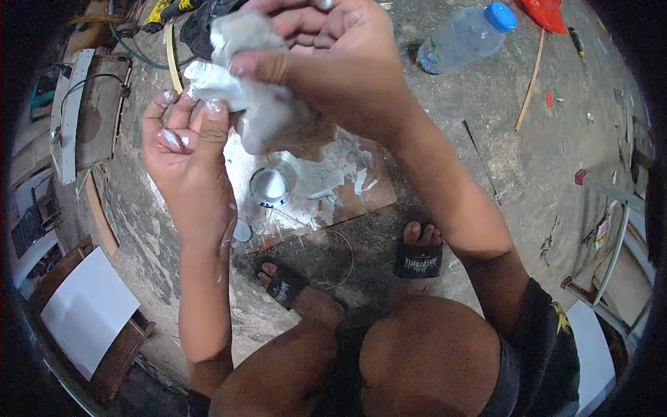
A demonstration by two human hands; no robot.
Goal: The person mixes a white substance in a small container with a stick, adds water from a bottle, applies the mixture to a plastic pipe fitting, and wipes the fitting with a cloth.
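A white-coated, lumpy piece (208, 80) is held up between my hands, glossy and wet-looking; its kind is unclear. The thumb and fingers of my left hand (187, 142) pinch its lower left edge, with white smears on the fingertips. My right hand (333, 59) closes on its greyish, blurred upper part (243, 38), thumb pressed across it. Another blurred grey-white fold (271, 121) hangs below the right thumb; whether it is the same piece I cannot tell. Beneath my hands, a small round container (269, 186) with white inside stands on a white-smeared board (375, 194).
A clear plastic bottle (465, 42) with a blue cap lies or stands far right on the concrete floor. Beyond it is a red plastic bag (545, 14). Thin strips (531, 80) lie about. White panels (90, 309) rest at lower left. My sandalled feet (420, 254) are near the board.
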